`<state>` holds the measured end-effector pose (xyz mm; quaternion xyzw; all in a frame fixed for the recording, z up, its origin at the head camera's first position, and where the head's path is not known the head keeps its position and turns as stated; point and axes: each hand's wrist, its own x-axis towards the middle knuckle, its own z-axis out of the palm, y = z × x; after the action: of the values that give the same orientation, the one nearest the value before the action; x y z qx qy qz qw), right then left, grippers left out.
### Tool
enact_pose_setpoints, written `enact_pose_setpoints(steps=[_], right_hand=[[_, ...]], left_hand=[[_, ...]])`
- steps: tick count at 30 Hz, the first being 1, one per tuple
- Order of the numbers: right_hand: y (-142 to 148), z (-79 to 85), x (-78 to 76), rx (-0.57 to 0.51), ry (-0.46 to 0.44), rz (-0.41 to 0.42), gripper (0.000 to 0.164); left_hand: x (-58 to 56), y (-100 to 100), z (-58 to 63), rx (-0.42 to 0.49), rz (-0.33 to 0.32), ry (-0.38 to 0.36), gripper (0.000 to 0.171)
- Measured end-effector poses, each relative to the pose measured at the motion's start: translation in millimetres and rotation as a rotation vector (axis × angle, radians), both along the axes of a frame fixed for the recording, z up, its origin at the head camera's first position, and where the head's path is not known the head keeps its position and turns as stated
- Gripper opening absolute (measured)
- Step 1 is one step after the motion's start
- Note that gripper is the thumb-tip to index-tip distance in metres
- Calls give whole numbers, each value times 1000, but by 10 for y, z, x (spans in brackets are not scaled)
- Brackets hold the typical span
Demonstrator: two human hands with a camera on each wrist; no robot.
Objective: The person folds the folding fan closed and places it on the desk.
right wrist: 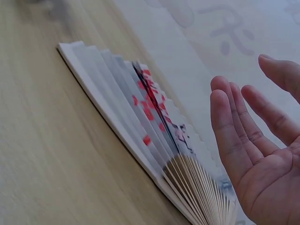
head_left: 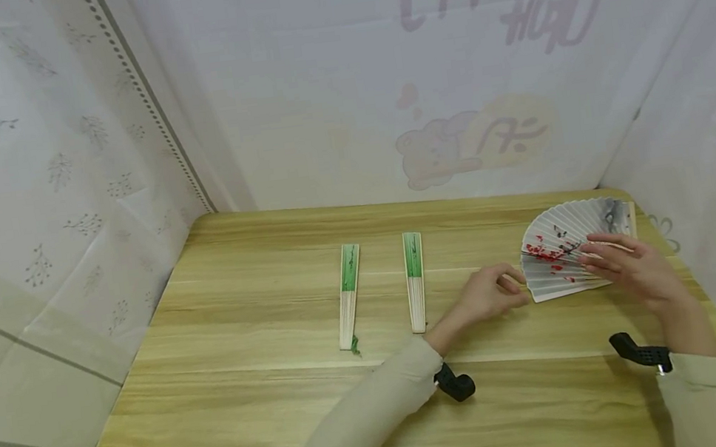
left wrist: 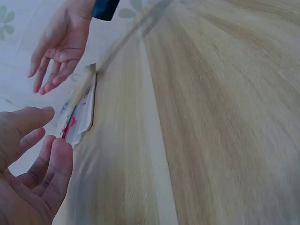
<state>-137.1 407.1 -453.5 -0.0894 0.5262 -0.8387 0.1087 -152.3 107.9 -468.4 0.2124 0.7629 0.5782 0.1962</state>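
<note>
An unfolded folding fan lies at the table's right, pale grey with red blossoms and dark branches. Just off its left edge is my left hand, fingers loosely bent. In the left wrist view nothing sits between that thumb and the fingers. My right hand hovers over the fan's right part and covers some of it. The right wrist view has this hand with fingers extended, apart from the fan's thin wooden ribs. Two folded green fans, one left and one right, lie near the table's middle.
The wood-grain table has its far edge against a pale printed curtain. Patterned cloth also hangs at the left and right sides. A green tassel hangs from the left folded fan. Each wrist carries a black mount.
</note>
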Motion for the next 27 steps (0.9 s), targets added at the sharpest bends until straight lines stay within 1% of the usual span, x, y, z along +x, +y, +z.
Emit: enact_pose_setpoints(steps=[2,8,11,16,18,21,24,27], right_hand=[[44,-4,1,-24,-8,-7,39],[159,-36,-12,-83,-29,-7,40],[212,-41,-26,-115,-67,-24,40],[294,-44,-69,-201,-113,-45,40],[336,-53,-73,-256,-110,-38,40],[394,-56,-72,-293,-113,-40,40],[445,-40,-77,-302,-149,-56,39],[496,-6,-91,-287,-188,-94,36]], left_hand=[[11,47,-16,-33,11,17,25],[13,159,-97,-165,37,118,22],[-8,209,-148,-190,32,171,22],[-39,260,-178,-247,41,249,21],[-39,273,-178,-272,46,262,20],[-36,294,-192,-299,46,275,20],[-30,314,-193,-319,47,282,20],[-29,333,-191,-342,46,303,20]])
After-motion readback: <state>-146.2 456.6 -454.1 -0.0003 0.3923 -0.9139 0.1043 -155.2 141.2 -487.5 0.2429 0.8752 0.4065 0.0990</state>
